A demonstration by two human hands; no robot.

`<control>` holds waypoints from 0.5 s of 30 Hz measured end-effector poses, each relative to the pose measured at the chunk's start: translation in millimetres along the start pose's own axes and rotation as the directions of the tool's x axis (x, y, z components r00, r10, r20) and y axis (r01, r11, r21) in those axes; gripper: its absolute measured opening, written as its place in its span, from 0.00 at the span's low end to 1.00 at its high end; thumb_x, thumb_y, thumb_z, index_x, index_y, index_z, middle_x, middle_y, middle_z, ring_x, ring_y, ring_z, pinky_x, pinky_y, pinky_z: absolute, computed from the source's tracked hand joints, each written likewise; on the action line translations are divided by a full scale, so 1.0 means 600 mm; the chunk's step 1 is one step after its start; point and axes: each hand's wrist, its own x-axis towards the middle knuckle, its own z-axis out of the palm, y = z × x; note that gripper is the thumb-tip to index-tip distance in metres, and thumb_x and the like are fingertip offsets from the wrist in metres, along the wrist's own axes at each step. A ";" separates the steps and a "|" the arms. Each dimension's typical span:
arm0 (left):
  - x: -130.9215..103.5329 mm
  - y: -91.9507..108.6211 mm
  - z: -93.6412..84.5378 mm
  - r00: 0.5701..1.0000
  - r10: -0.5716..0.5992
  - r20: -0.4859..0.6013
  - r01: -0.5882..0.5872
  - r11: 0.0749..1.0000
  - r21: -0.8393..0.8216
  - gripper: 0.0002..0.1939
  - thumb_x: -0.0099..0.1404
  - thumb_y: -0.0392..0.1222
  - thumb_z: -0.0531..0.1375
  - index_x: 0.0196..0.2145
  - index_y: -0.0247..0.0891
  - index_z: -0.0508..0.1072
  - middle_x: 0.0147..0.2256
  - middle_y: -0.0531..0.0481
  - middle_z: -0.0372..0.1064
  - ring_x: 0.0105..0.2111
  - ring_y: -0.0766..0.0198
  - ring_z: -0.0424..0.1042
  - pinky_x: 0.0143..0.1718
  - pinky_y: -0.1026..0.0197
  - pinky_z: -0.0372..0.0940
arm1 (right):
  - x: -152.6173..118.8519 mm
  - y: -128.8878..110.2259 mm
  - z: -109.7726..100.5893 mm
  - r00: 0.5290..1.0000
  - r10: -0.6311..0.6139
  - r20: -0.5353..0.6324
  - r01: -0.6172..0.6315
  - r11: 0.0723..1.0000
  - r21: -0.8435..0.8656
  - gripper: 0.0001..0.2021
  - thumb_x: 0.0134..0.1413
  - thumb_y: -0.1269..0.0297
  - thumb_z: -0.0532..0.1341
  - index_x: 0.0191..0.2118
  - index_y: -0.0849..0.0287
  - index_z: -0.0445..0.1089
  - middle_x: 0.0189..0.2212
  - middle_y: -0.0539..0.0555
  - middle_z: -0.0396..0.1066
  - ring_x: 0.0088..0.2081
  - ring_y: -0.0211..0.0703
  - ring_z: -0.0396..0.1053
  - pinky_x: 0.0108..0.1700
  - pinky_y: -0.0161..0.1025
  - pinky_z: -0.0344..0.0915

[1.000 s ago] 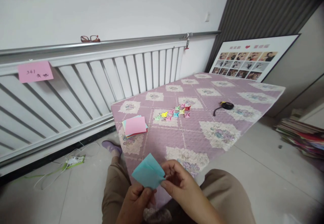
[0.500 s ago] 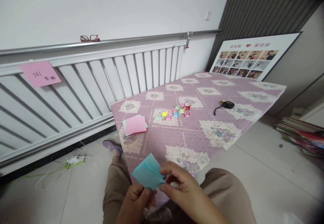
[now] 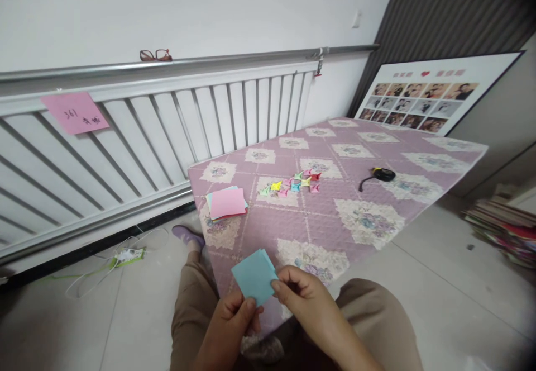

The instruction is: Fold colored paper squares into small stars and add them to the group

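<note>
A folded sheet of light blue paper (image 3: pixel 254 275) is held between both hands above the near edge of the table. My left hand (image 3: pixel 234 318) pinches its lower corner between thumb and fingers. At the paper's right corner, my right hand (image 3: pixel 307 298) grips with thumb and forefinger. Beyond them on the left lies a stack of coloured paper sheets (image 3: pixel 228 201), a pink one on top. Farther along, several small folded paper figures (image 3: pixel 295 187) in pink, green, yellow, blue and red stand grouped on the cloth.
A purple flowered tablecloth (image 3: pixel 276 223) covers the table. A black coiled cord-like object (image 3: pixel 383 174) lies to the right. Behind is a white radiator (image 3: pixel 234 114) with glasses (image 3: pixel 156 55) on the pipe above. A power strip (image 3: pixel 128 256) with cables is on the floor.
The blue paper's two layers, visibly apart before, now lie nearly flat together as a square. My right fingers have closed at its corner. The view has shifted slightly.
</note>
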 end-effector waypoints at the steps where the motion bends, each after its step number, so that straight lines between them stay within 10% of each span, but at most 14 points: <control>1: 0.000 0.001 0.003 1.000 -0.021 -0.011 0.020 1.000 -0.008 0.22 0.61 0.59 0.58 0.25 0.35 0.72 0.18 0.54 0.63 0.20 0.69 0.57 0.24 0.67 0.53 | 0.001 0.002 0.001 1.000 0.024 0.000 -0.024 0.999 0.029 0.14 0.53 0.53 0.58 0.23 0.57 0.62 0.20 0.46 0.59 0.25 0.36 0.55 0.29 0.34 0.53; 15: 0.048 -0.018 -0.006 0.991 -0.127 -0.052 0.134 0.976 0.169 0.24 0.58 0.61 0.56 0.21 0.36 0.66 0.19 0.54 0.62 0.19 0.68 0.56 0.23 0.65 0.51 | 0.042 0.084 0.017 0.964 0.261 -0.042 -0.245 0.942 0.229 0.15 0.46 0.50 0.62 0.26 0.57 0.64 0.22 0.47 0.68 0.26 0.36 0.64 0.29 0.34 0.61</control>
